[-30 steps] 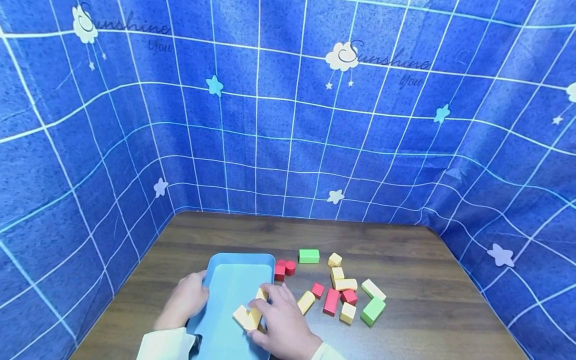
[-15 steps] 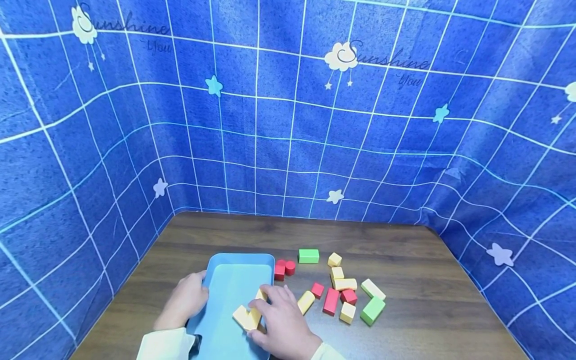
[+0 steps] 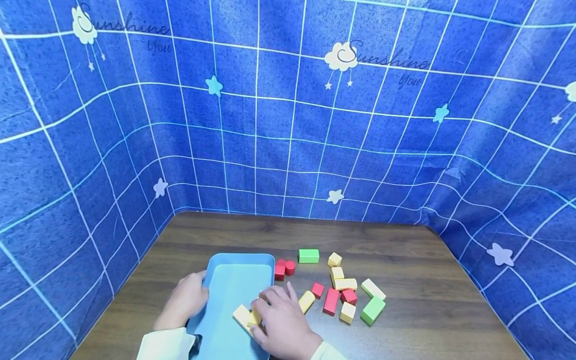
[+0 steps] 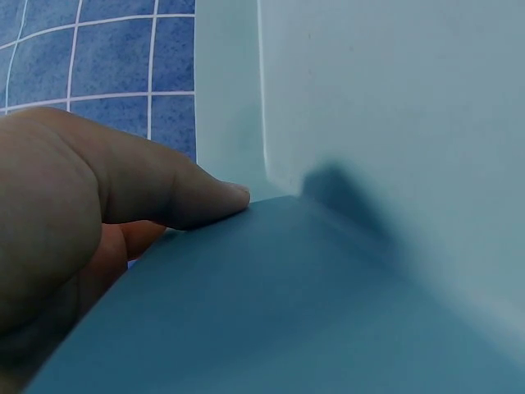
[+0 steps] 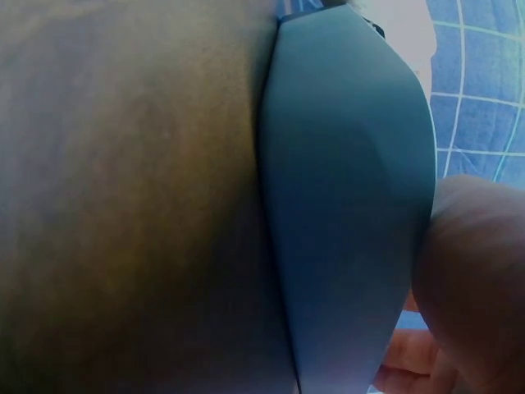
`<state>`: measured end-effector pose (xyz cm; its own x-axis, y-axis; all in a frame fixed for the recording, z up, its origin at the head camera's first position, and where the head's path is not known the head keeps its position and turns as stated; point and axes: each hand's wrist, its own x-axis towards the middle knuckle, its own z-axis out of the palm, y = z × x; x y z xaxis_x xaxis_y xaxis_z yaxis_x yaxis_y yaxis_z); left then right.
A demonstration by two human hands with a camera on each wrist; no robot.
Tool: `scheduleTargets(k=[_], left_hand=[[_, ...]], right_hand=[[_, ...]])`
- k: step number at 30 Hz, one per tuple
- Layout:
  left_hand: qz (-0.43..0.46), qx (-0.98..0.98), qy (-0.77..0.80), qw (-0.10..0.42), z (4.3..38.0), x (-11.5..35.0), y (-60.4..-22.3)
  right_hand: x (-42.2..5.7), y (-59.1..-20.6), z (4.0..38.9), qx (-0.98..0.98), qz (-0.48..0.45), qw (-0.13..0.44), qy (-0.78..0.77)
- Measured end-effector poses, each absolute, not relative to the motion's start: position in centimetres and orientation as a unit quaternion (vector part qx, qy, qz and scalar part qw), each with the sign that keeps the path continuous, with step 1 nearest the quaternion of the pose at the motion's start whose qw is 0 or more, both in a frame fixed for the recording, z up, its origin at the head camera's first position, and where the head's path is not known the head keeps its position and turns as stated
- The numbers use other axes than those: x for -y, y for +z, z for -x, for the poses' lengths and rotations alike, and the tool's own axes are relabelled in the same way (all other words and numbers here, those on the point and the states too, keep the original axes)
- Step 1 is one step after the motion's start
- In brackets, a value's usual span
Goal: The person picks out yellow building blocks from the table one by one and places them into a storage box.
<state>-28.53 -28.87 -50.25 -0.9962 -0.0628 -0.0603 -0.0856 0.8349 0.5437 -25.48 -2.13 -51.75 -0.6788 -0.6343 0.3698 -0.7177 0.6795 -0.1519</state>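
Note:
My left hand grips the left rim of a blue tray. The left wrist view has the thumb over the rim and a finger on the outside. My right hand reaches over the tray's right side, with thumb and curled fingers around a yellow block, partly hidden by the hand. Under or against it, a flat yellow block lies slanted on the tray floor. From the right wrist, the tray's outer wall shows beside the hand, and the fingertips are mostly hidden.
Right of the tray lie loose blocks on the brown wooden table: a red cylinder, a yellow cylinder, a red block, a green block and several others. A blue patterned curtain surrounds the table.
The yellow block at my right fingers has turned and shows shorter between thumb and fingers; the fingers have curled in slightly. The left hand and tray have stayed still.

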Motion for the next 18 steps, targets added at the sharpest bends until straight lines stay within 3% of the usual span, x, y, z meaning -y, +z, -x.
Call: scheduleTargets(k=[18], left_hand=[[0.031, -0.96, 0.278, 0.006, 28.44, 28.74, -50.23]], right_hand=[[2.04, -52.25, 25.86, 0.903, -0.381, 0.148, 0.132]])
